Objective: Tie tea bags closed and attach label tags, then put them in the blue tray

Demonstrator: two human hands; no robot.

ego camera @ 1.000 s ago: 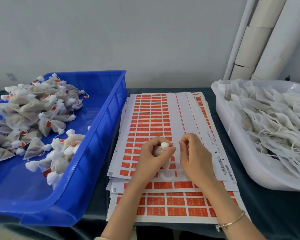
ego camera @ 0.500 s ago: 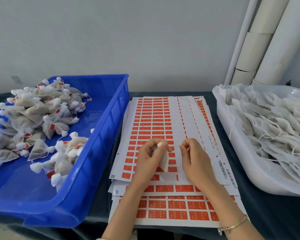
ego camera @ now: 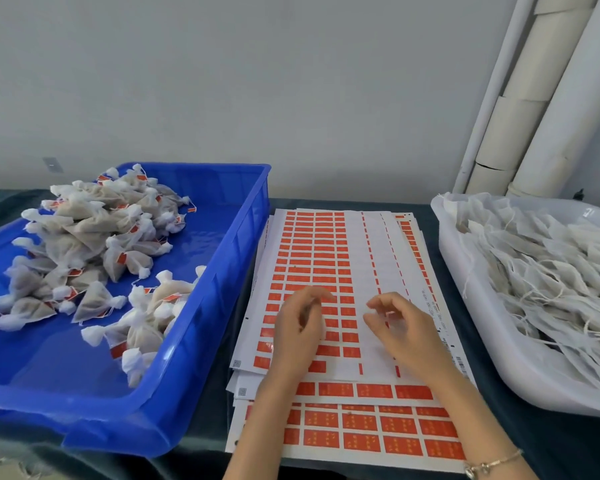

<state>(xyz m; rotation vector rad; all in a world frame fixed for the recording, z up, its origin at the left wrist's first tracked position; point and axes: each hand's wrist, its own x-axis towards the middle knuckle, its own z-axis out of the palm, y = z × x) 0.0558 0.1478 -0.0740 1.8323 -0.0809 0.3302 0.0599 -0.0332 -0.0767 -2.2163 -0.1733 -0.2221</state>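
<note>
The tied, tagged tea bags [ego camera: 94,244] lie heaped in the blue tray [ego camera: 238,249], well left of my left hand [ego camera: 300,332], whose blurred fingers look loosely spread and hold nothing. My right hand [ego camera: 400,329] hovers beside it, loosely curled and empty, over the red label sheets [ego camera: 312,251].

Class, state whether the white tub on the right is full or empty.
Full: the white tub is heaped with flat tea bags.

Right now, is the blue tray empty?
No, the blue tray holds a pile of tied tea bags, many of them with red tags.
</note>
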